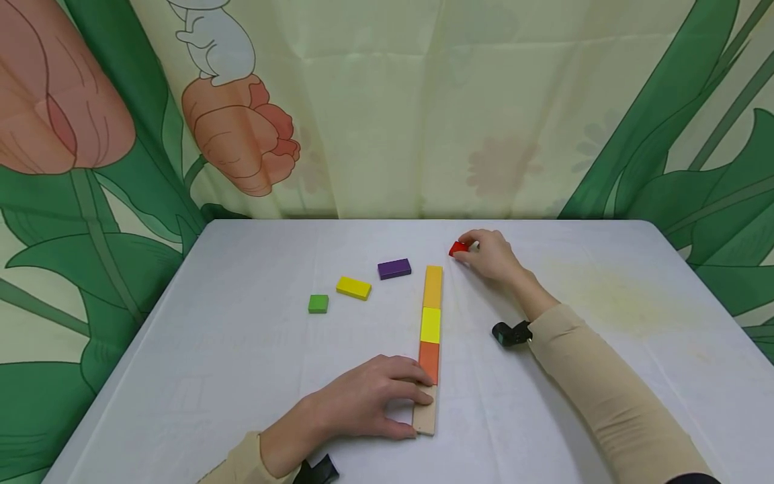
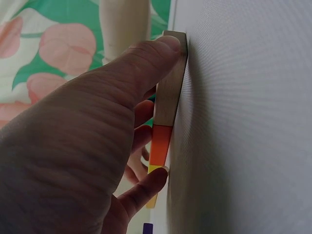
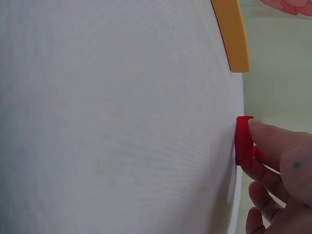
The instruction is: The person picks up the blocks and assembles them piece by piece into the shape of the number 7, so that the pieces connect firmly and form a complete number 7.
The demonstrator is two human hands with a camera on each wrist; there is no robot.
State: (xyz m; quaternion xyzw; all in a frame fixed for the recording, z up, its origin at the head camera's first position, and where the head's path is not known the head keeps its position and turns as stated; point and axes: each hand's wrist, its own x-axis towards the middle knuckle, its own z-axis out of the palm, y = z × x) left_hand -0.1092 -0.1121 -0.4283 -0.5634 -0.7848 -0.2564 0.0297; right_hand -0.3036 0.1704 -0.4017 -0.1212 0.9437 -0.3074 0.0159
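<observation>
A straight row runs away from me: a plain wooden block (image 1: 425, 418), an orange block (image 1: 428, 363), a yellow block (image 1: 431, 325) and an amber block (image 1: 433, 286) at the far end. My left hand (image 1: 369, 396) rests along the row's left side, its fingers reaching onto the wooden and orange blocks. In the left wrist view the thumb lies on the wooden block's near end. Beyond the amber end and a little right, my right hand (image 1: 492, 257) pinches a small red block (image 1: 457, 249) between thumb and fingers, close over the tabletop.
Left of the row lie a purple block (image 1: 394, 269), a second yellow block (image 1: 353, 288) and a small green block (image 1: 318, 304). The white-covered table (image 1: 242, 376) ends at a back edge near the right hand. Behind it hangs a printed curtain (image 1: 387, 134).
</observation>
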